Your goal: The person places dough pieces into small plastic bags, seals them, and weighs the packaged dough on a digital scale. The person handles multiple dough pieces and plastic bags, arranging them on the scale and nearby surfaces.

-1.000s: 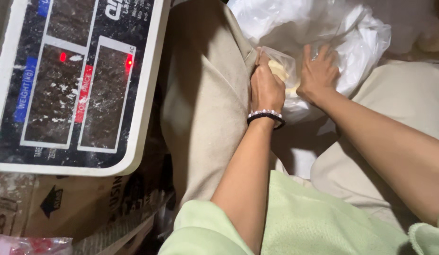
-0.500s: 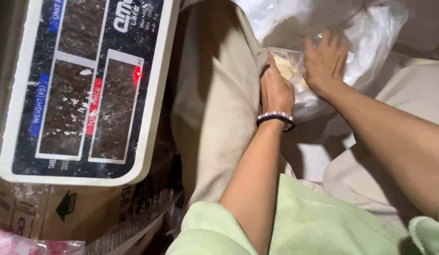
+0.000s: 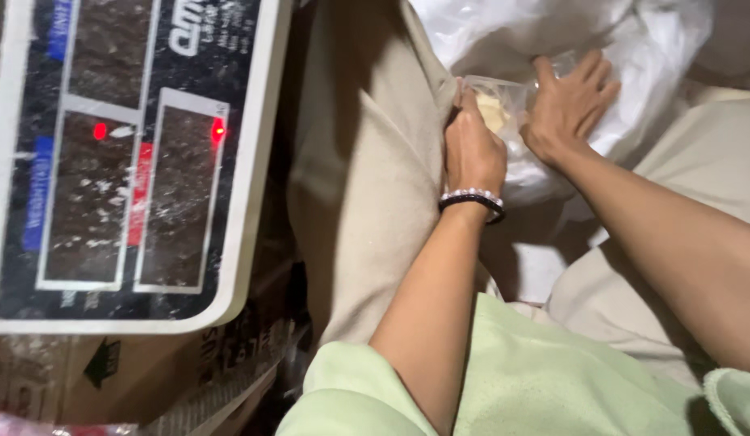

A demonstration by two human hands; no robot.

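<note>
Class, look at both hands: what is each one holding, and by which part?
The left hand grips the small clear bag at its near edge; the right hand rests on it, grip unclear.

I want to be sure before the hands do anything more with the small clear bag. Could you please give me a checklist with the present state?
1. Left hand grips small clear bag at its edge: ok.
2. Right hand lies flat on the bag: ok.
3. Bag mouth open or shut: cannot tell.
4. Pale contents inside, none seen spilled: ok.
5. Large white plastic bag underneath: ok.
6. Scale display panel lit: ok.
</note>
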